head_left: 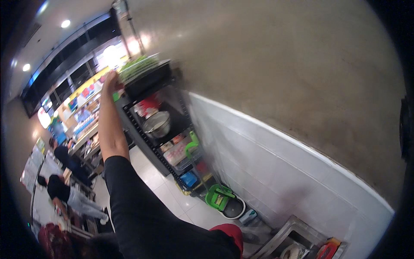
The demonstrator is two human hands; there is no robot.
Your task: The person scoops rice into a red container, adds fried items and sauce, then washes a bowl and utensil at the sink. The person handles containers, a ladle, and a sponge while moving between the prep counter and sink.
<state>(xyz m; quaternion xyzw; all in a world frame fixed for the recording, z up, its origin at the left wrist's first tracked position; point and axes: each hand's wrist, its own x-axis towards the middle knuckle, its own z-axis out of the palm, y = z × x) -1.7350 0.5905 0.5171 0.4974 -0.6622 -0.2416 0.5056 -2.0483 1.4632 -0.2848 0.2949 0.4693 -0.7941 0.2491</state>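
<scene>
My left arm, in a short black sleeve, reaches up to the top of a black shelf rack. My left hand (pixel 112 82) is closed at the left end of a black tray (pixel 148 81) up there. Green leaves (pixel 139 67) fill the tray, with what looks like a clear cover over them. Some of the fingertips are hard to make out. A small bright green patch (pixel 116 96) shows just under the hand. Nothing of my right hand can be seen.
Lower shelves carry a metal bowl (pixel 157 124) and a clear bin (pixel 177 152). A green-topped bucket (pixel 221 199) stands on the floor by the tiled wall (pixel 258 151). A metal sink (pixel 297 233) is at lower right. Two people (pixel 60 187) work at left; dark red hair (pixel 56 241) shows nearer.
</scene>
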